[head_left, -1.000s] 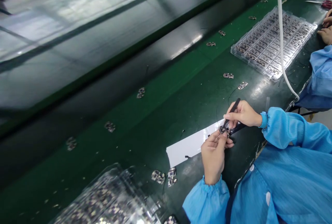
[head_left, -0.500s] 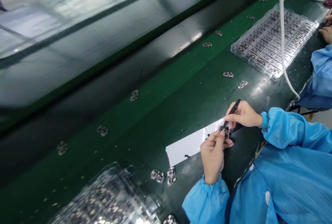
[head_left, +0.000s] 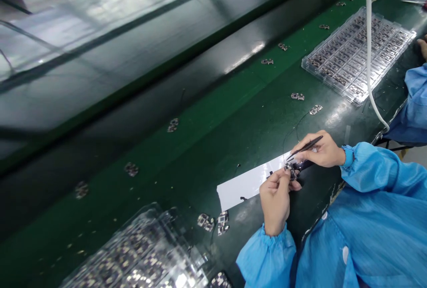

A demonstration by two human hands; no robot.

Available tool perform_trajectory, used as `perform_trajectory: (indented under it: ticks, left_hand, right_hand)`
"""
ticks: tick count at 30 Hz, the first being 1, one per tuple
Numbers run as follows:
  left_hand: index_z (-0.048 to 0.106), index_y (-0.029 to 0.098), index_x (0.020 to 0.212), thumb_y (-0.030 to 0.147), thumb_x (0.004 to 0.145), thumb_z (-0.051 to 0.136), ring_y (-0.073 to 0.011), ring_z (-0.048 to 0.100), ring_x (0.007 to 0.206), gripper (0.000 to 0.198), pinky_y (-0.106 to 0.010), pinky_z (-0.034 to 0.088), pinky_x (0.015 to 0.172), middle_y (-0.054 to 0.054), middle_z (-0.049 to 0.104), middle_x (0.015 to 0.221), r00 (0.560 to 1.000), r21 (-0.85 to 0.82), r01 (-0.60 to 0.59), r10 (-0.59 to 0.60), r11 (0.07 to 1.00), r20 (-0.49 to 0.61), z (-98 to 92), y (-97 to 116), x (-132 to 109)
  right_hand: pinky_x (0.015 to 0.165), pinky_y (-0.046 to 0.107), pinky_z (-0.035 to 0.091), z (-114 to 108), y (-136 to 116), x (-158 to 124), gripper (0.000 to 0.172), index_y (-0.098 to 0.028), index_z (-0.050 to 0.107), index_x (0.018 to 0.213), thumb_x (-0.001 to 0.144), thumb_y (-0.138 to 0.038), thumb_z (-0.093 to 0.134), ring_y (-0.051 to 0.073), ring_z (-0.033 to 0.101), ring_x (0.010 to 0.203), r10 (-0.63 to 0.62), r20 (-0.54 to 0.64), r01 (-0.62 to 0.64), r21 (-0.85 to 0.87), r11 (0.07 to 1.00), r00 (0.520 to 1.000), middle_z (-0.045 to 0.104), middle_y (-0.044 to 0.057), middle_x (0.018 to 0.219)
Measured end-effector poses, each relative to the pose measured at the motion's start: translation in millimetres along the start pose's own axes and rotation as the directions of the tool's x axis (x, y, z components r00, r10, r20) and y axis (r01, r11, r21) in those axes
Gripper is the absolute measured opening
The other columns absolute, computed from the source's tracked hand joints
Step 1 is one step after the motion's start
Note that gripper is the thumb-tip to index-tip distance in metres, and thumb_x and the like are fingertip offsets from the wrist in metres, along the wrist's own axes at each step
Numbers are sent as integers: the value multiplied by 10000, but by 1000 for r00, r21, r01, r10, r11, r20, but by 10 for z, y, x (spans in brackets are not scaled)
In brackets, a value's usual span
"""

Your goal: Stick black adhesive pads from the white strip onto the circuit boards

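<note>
My left hand [head_left: 275, 197] pinches a small circuit board [head_left: 293, 173] between thumb and fingers, above the right end of a white strip [head_left: 247, 186]. Black tweezers [head_left: 307, 148] are in my right hand [head_left: 325, 149], their tips pointing down-left close to the board's edge. A thin dark wire [head_left: 284, 139] rises near the tips; I cannot tell which board it belongs to. Small black pieces [head_left: 243, 198] lie on the strip. Under my right hand a dark object [head_left: 308, 165] is partly hidden.
Clear trays of boards stand at the upper right [head_left: 358, 54] and lower left [head_left: 136, 252], the latter blurred. Loose boards [head_left: 206, 222] are scattered over the green bench [head_left: 213, 146]. A white cable [head_left: 368, 34] hangs at the right, near a co-worker's blue sleeve [head_left: 415, 86].
The tweezers have tipped from steep to flatter, and my right hand has shifted slightly right. My left hand still grips the board. The whole view has moved a little.
</note>
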State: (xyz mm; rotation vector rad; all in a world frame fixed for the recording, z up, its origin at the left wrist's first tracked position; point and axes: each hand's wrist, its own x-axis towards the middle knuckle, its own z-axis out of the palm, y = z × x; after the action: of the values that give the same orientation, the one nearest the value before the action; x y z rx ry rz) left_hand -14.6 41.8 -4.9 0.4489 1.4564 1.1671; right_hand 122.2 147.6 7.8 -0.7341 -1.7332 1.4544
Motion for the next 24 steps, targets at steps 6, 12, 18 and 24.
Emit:
perform_trajectory:
  ticks: [6,12,18,24]
  left_hand:
    - [643,118,755,410,726,658,-89,538,459,293,-201,456,488,-2,597,513,1000,7,9,-9,1000,-17,-32,153,-104]
    - [644,109,844,397,685,681,-110,582,508,331,-241,506,497,-8,615,631,906,196,-131,198,972,-375,-804,903,216]
    - [594,78,907,202,826,578,-72,555,542,149,-225,510,549,-2,580,700,650,323,31,226,946,-725,-2326,1541,589]
    - [562,136,1083,317,879,541,-142,604,784,273,-309,531,658,-58,608,987,474,465,319,286,826,-833,-3532,1688,520]
  right_hand:
    - [502,235,553,-71,-106,29,208,-132,672,762,724,-334,704,143,654,526,144,-33,-139,130,982,989,680,33,619]
    - [522,252,562,-170,59,143,262,-145,664,767,688,-385,733,151,644,506,284,-80,-280,65,958,955,674,36,570]
    - [563,288,585,-175,179,121,289,-156,691,802,735,-437,675,171,656,560,324,-30,-325,-67,943,946,683,64,653]
    - [608,280,588,-197,189,65,252,-188,740,746,800,-392,603,208,679,671,292,-20,-288,-239,927,956,696,111,771]
